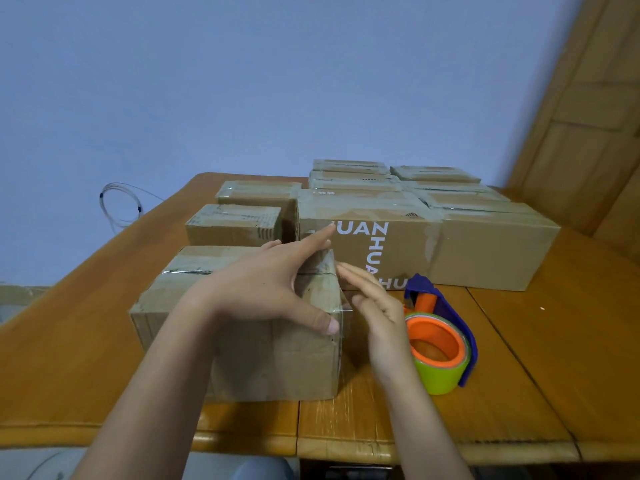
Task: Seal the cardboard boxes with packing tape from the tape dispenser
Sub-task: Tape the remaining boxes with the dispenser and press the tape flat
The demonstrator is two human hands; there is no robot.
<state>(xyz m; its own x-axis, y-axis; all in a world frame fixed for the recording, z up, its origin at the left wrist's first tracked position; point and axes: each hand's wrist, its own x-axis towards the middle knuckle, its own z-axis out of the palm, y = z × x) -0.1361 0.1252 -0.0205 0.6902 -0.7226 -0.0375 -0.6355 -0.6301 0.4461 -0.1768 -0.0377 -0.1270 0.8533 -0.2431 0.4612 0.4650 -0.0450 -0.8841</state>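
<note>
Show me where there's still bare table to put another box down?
Bare table lies right of the tape dispenser, in front of the long box. Another bare strip runs left of the near box to the table's left edge. The back is crowded with stacked boxes, and both hands, left and right, fill the gap between box and dispenser.

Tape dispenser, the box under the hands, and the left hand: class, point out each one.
tape dispenser (437, 344), head view, orange hub.
nearest cardboard box (277, 362), head view, front face.
left hand (266, 289), head view, back of hand.
</note>
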